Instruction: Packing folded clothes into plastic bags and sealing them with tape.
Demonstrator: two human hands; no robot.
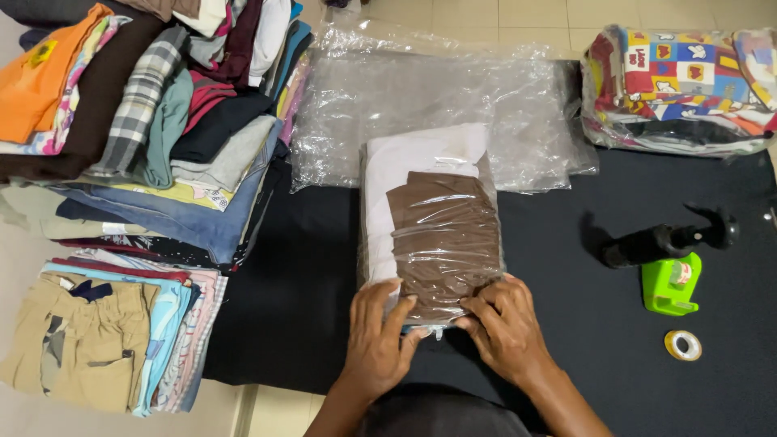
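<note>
Folded brown cloth in a clear plastic bag (441,235), with a folded white cloth (405,174) bagged beneath it, is lying in the middle of the dark mat (307,283), directly in front of the person. The near end of the bag is being pressed down by both hands. The left hand (376,336) is lying flat on the near left corner, its fingers spread and nearly straight, so nothing is being gripped by it. The right hand (506,324) is set at the near right corner with its fingers curled, and the plastic edge appears to be pinched between the fingertips, though the grip itself is partly hidden.

As a judgement, the packing of this bundle is well along: the cloths are already folded and inside the bag, and only the closing of the near edge seems to be left. No tape is seen on the bag. A small roll of clear tape (683,345) and a green tape dispenser (672,283) are lying well apart to the right, beside a black handheld tool (668,241). More empty clear plastic bags (437,105) are spread behind the bundle. One bundle of patterned cloth already wrapped in plastic (688,89) is resting at the far right, while large stacks of folded clothes (146,129) at the left are not yet bagged.
</note>
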